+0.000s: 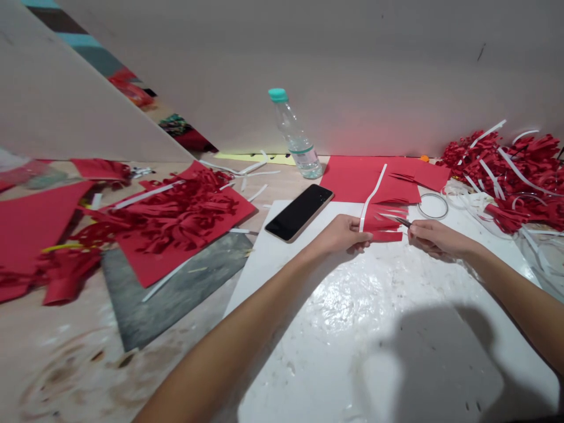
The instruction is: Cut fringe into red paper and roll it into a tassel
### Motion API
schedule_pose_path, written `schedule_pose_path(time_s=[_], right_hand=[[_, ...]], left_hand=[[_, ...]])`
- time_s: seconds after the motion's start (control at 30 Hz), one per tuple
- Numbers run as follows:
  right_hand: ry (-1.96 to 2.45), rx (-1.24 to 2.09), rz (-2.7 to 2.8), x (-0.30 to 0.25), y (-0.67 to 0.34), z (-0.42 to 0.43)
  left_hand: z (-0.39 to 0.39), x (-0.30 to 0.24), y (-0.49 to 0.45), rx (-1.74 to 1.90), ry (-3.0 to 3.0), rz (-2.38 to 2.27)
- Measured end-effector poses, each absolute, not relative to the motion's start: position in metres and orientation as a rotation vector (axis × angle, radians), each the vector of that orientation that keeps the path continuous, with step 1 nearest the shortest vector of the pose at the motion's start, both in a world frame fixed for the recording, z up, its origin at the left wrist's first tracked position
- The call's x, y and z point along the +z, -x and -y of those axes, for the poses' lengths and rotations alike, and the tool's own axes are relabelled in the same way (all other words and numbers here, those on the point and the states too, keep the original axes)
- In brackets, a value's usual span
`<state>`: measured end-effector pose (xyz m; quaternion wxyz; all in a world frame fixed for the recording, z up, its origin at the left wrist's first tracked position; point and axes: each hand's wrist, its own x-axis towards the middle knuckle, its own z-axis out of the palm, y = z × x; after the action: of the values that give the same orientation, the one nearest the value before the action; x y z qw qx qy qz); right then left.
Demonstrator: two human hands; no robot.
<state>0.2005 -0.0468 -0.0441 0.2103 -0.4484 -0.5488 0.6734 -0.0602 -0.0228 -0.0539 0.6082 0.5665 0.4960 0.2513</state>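
Observation:
My left hand (346, 235) pinches the left end of a small red sheet (379, 218), which has a white strip (366, 202) along that edge. Slits split the sheet's right side into a fringe. In my right hand (434, 237) is a pair of scissors (402, 221), fingers closed round the handles. Its pointed blades reach left among the fringe strips; their exact opening is too small to tell. Just beyond, larger red sheets (346, 179) lie flat, one of them with slits. A clear ring of tape or wire (432, 206) rests behind my right hand.
A white board (317, 329) lies under my hands, with a phone (299, 212) on its far left corner. Behind stands a bottle (299, 141) against the wall. Red fringed pieces pile up at right (524, 170) and left (176, 205), the left ones over a grey slab (145, 311).

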Motion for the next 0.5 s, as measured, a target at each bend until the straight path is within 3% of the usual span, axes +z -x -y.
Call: schedule_pose_path(time_s=[0.2, 0.5], right_hand=[[1.160, 2.044, 1.600, -0.030, -0.220, 0.040], [1.186, 1.985, 1.835, -0.022, -0.226, 0.038]], left_hand=[[0.018, -0.047, 0.069, 0.547, -1.137, -1.044], [0.019, -0.042, 0.066, 0.563, -1.097, -1.119]])
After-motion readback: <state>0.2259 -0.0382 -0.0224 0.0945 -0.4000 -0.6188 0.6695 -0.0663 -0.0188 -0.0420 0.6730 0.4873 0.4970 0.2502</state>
